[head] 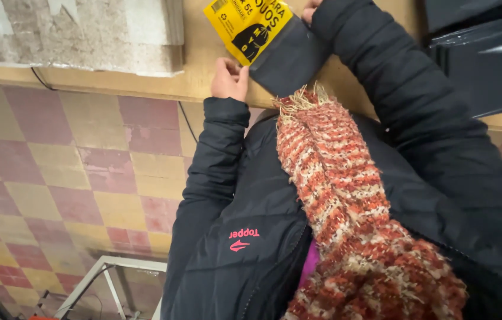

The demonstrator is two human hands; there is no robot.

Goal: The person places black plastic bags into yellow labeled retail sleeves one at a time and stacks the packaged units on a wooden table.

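A flat pack of dark plastic [289, 56] with a yellow printed label [245, 24] lies on a light wooden tabletop [194, 53] in front of me. My left hand [230, 77] has its fingers curled against the pack's near-left corner, touching it. My right hand [309, 8] is mostly cut off by the frame's top edge and its dark sleeve; the visible fingers rest on the pack's far edge. Whether they grip it is unclear. My dark padded jacket [251, 195] and an orange-and-cream knitted scarf [346, 201] fill the lower right of the view.
A worn grey board [85, 32] lies on the tabletop at the upper left. Glossy black plastic sheets [488, 53] are stacked at the upper right. Below is a red-and-yellow checkered tile floor [55, 178], a thin cable [187, 121], and a pale metal frame [109, 278].
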